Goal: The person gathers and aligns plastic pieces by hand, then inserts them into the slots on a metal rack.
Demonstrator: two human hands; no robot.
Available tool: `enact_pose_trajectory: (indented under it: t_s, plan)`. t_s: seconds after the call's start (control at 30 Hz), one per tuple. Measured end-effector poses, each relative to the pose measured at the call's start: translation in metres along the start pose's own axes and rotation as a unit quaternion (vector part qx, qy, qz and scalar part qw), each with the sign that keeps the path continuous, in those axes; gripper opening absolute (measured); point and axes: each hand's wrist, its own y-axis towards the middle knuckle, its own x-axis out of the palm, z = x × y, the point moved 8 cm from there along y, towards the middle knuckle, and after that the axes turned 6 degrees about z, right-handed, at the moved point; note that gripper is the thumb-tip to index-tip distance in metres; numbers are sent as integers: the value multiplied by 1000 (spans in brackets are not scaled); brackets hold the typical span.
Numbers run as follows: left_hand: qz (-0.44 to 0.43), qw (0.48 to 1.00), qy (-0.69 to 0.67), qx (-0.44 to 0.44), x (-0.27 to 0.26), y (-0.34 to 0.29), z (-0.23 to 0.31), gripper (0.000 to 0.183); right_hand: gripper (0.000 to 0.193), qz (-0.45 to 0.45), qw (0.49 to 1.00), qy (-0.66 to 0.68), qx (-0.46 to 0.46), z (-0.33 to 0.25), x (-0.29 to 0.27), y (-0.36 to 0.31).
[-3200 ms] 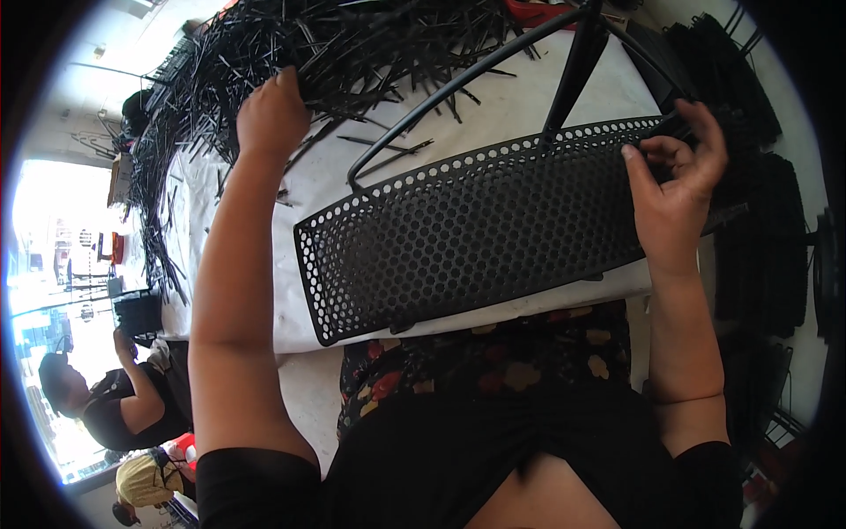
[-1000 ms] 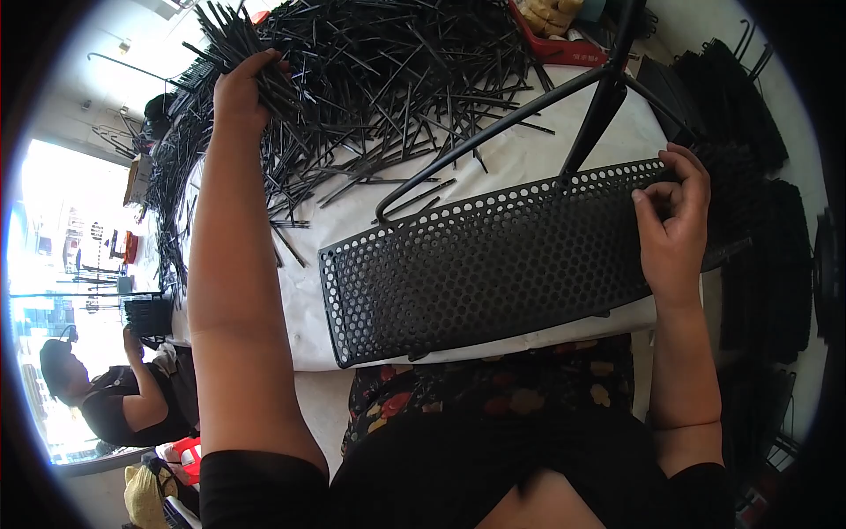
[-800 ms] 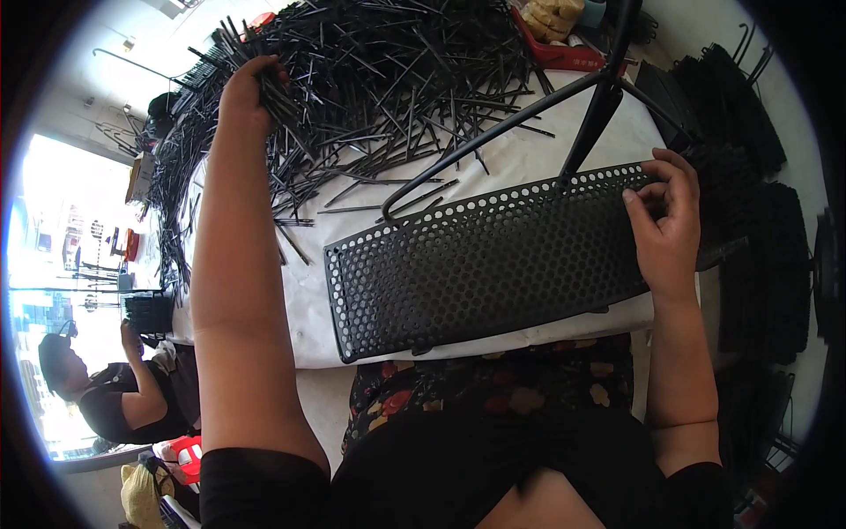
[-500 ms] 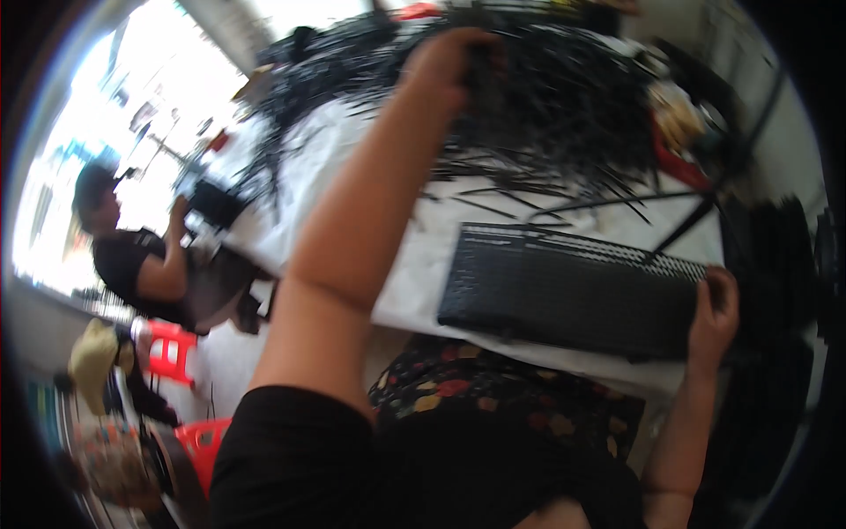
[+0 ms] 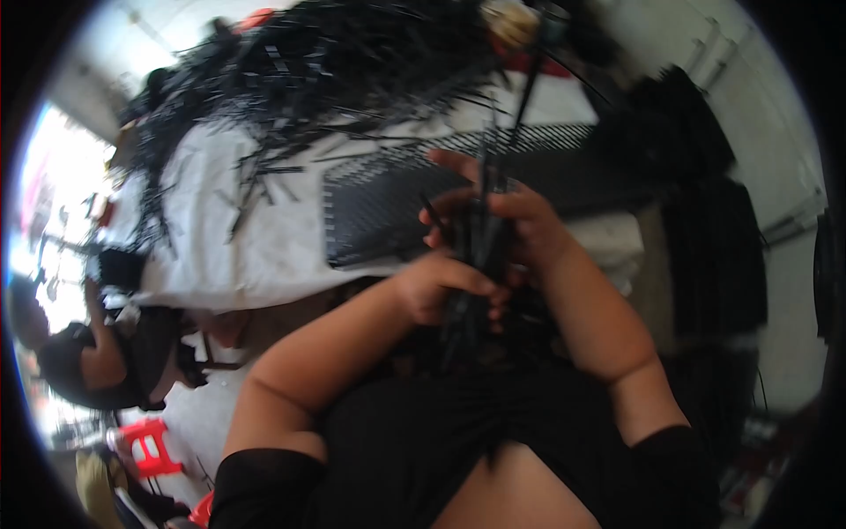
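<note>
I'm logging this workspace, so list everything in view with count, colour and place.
Table: one, white-covered, across the middle
Perforated panel: one, black, on the table
Held strips: one bundle, number unclear, black, picture centre
Loose strips: too many to count, black, heaped on the table's far side
Tray: one, red, table's far right, partly hidden
Blurred item: one, yellowish, top edge, by the tray
Dark stacks: at least two, black, right side
Stool: one clear, red, lower left
Co-worker: one, black top, left edge
Sleeves: two, black, lower corners
Left hand: one, bare, around the held strips
Right hand: one, bare, around the held strips
</note>
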Motion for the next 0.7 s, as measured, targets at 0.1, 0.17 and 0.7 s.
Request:
enact_pose_trajectory:
  t_s: [0.1, 0.17, 0.7]
  plan:
    - [49, 998, 32, -18, 1, 7, -14, 50, 78, 89, 995, 37, -16, 9, -26, -23]
    - [86, 995, 29, -33, -8, 5, -25, 60, 64, 128, 988, 78, -23, 14, -29, -35]
    - [216, 941, 183, 185, 15, -15, 11, 38, 110, 244, 916, -221, -230, -30, 10, -30]
